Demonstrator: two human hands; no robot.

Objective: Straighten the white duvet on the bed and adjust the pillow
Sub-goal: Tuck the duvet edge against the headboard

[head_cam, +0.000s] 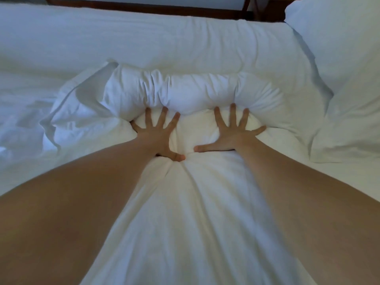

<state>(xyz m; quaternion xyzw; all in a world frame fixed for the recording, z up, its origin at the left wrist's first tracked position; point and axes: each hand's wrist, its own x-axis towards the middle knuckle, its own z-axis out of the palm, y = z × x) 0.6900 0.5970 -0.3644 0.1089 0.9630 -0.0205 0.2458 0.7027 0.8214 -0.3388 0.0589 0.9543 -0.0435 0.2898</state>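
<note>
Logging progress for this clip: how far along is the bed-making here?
Mid-job. In hand: left hand and right hand, fingers spread flat, press the white fabric duvet, which bunches into a puffy ridge ahead of the fingertips. Left: that ridge and the creases at the left remain to be smoothed; the plump white pillow at far right is untouched. Nothing looks finished.

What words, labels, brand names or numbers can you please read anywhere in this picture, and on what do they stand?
None: no text, label, brand or number can be read in this view.
The white fabric duvet, the plump white pillow at the upper right and the dark wooden frame at the top show no readable marks.
The left hand and right hand press flat with fingers spread.
</note>
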